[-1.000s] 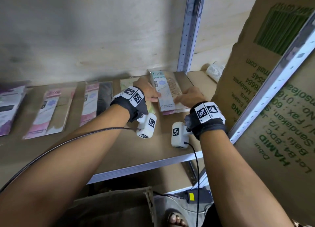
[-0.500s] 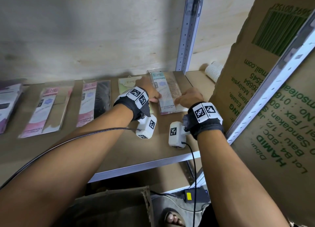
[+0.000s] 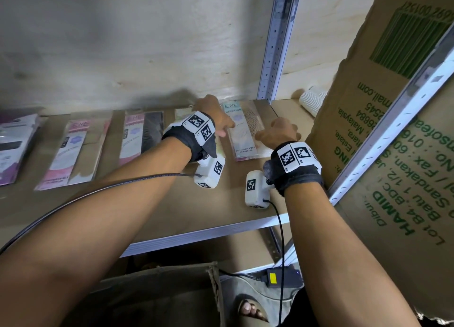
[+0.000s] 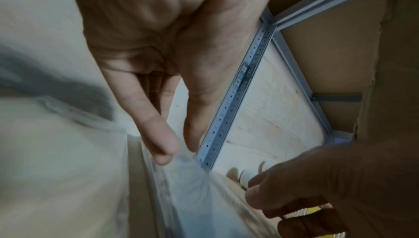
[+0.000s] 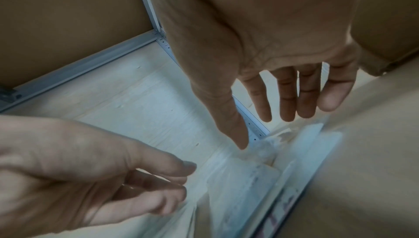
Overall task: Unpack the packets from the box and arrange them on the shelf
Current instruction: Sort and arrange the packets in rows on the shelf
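A clear packet with a blue header (image 3: 242,132) lies flat at the right end of the shelf board (image 3: 196,203), on top of other packets. My left hand (image 3: 216,120) is at its left edge. In the left wrist view the left hand's fingers (image 4: 158,134) are nearly straight, their tips touching the packet's plastic (image 4: 181,197). My right hand (image 3: 277,135) hovers at the packet's right edge. The right wrist view shows its fingers (image 5: 260,102) spread and holding nothing above the packet (image 5: 244,188).
Pink packets (image 3: 73,149), a pink and black one (image 3: 142,135) and purple ones (image 3: 14,144) lie in a row to the left. A tall printed cardboard box (image 3: 368,130) stands close on the right. A metal upright (image 3: 277,44) and a stack of white cups (image 3: 312,100) stand behind. An open box (image 3: 159,297) sits below.
Both hands stay at the two sides of the blue-headed packet. The stack under it now looks squared up, with less of the lower packets sticking out.
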